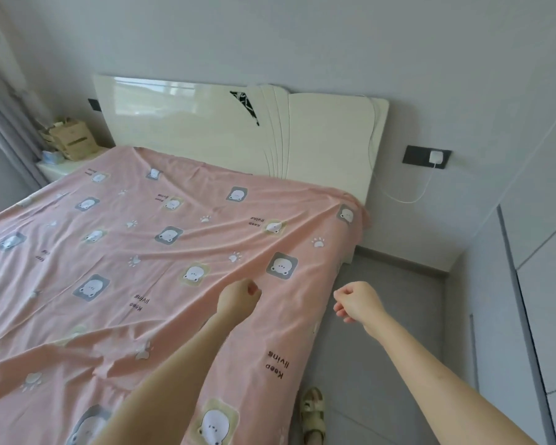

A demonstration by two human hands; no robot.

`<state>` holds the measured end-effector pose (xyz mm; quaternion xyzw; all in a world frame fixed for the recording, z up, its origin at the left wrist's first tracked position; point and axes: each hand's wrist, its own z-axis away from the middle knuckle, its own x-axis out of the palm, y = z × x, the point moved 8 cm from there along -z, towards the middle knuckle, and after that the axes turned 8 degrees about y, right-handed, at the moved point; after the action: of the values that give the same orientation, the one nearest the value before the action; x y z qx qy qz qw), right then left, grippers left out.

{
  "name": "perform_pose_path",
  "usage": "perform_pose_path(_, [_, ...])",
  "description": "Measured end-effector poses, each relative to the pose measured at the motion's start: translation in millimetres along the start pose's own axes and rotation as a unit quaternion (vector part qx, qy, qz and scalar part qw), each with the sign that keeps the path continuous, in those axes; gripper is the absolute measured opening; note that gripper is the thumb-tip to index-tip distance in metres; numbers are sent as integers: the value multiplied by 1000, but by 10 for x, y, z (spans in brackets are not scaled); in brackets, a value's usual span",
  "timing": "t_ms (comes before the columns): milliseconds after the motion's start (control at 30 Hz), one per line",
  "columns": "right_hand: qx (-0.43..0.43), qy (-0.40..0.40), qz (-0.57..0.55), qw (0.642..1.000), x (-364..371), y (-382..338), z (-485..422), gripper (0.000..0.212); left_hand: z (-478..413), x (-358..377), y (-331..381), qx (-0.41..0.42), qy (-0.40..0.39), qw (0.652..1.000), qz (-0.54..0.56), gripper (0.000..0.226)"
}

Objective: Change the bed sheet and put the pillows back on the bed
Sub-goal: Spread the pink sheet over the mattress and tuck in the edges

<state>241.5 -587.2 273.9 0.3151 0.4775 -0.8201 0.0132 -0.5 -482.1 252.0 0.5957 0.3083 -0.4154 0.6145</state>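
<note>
The bed sheet (161,252) around the left hand (238,297) is showing pink, dotted with white bear faces in grey and pale-yellow squares, white paw prints, dark lettering; beyond that hand the headboard (190,123) is gleaming cream; under the right hand (357,301) the floor (382,364) is showing grey.

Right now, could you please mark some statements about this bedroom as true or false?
1. The spread-out pink sheet has bear prints. True.
2. Two pillows lie on the sheet. False: none is on it.
3. A white charger sits in the wall socket right of the headboard. True.
4. The cardboard box stands on the floor. False: it sits on the bedside table left of the headboard.
5. The right hand is over the floor, off the sheet. True.
</note>
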Motion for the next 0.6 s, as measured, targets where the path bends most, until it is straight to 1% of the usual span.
perform_pose_path(100, [34, 16, -14, 999, -195, -19, -929, 23, -926, 365, 464, 8, -27, 1000, -1, 20])
perform_pose_path(233, [92, 28, -24, 995, -428, 78, -2072, 25, -1939, 936, 1161, 34, -83, 995, -36, 17])
perform_pose_path(300, [110, 31, -39, 993, -492, 112, -2387, 26, -2194, 1121, 1352, 33, -94, 993, -55, 19])
perform_pose_path(367, [141, 31, -49, 988, -555, 250, -2842, 26, -2556, 1480, 1575, 37, -113, 990, -72, 22])
perform_pose_path(433, [168, 31, -52, 984, -600, 405, -3325, 27, -2890, 1791, 1758, 19, -129, 988, -82, 21])
perform_pose_path(600, [204, 18, -48, 978, -554, 682, -4694, 28, -3857, 2550, 2070, -37, -127, 989, -67, 23])
